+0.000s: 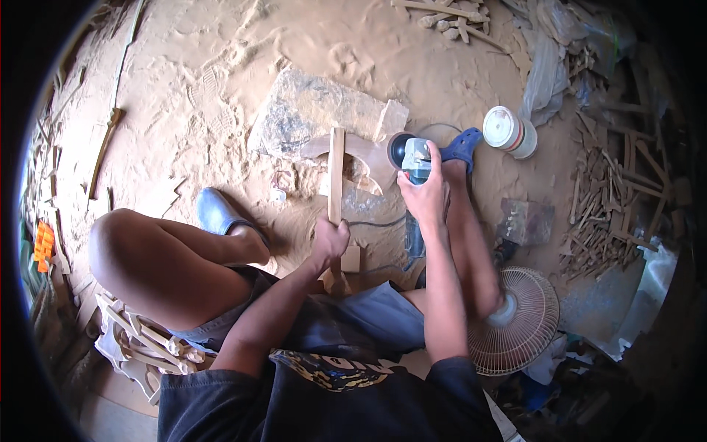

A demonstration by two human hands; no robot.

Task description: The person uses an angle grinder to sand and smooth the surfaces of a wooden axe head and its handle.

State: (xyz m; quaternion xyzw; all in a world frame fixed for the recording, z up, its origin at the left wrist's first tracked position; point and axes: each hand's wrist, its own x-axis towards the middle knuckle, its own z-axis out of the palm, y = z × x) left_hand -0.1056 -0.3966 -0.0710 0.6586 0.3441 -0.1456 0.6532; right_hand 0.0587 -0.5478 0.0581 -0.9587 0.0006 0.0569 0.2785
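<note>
The floor (221, 66) was thick with pale sawdust, soft and rippled, marked with shoe prints. On it lay a flat grey slab (309, 110), rough and blotchy, with a pale block at its corner. A curved wooden piece (335, 173), smooth and light brown with a long straight bar crossing an arched part, rested partly on the slab and ran back toward the person's lap.

The left hand (329, 239) was wrapped around the lower end of the bar, fingers (340, 234) curled tight on it. The right hand (426, 193) was clamped over the body of a blue-grey grinder (414, 158), fingers closed around it; its dark round disc sat against the arched wood just beside the bar. A black cord trailed from it across the floor.

Blue rubber clogs were on both feet. A white plastic tub (509, 131) with a lid stood near the right foot, a heap of thin wood offcuts (611, 199) lay well apart to the right, and a pale fan (519, 320) sat beside the right shin.
</note>
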